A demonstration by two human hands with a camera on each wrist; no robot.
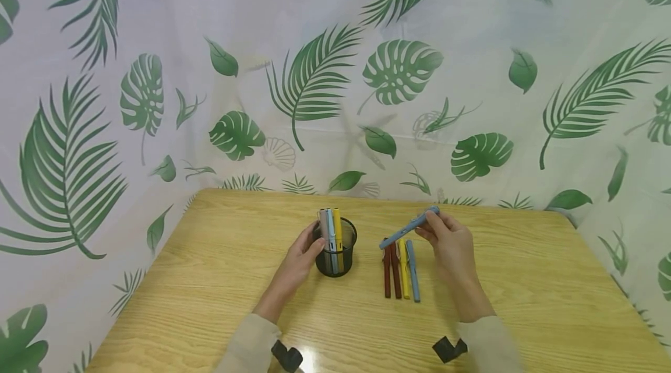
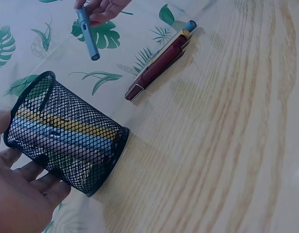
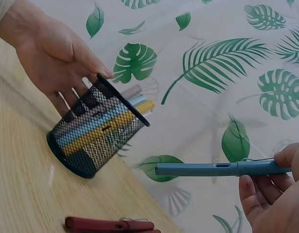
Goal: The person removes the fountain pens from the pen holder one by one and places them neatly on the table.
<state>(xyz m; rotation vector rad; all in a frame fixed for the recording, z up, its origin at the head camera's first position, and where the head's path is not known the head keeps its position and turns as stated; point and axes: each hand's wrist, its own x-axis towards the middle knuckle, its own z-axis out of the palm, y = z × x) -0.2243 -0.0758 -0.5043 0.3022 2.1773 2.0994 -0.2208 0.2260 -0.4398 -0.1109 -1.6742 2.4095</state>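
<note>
My left hand [image 1: 299, 261] holds a black mesh pen cup [image 1: 334, 267] by its side, with the thumb at the rim and the fingers along the wall. A grey pen, a light blue pen and a yellow pen [image 1: 338, 227] stand inside the cup. My right hand [image 1: 455, 247] pinches a blue pen [image 3: 202, 169] near its capped end, its other end tilted down toward the left. Beneath that pen, two dark red pens [image 1: 396, 274], a yellow pen [image 1: 404, 271] and another blue pen [image 1: 413, 274] lie side by side on the table.
The wooden table [image 1: 220, 280] ends at the back against a white cloth [image 1: 409, 169] printed with green leaves. Black straps or mounts [image 1: 449, 349] show near both sleeves.
</note>
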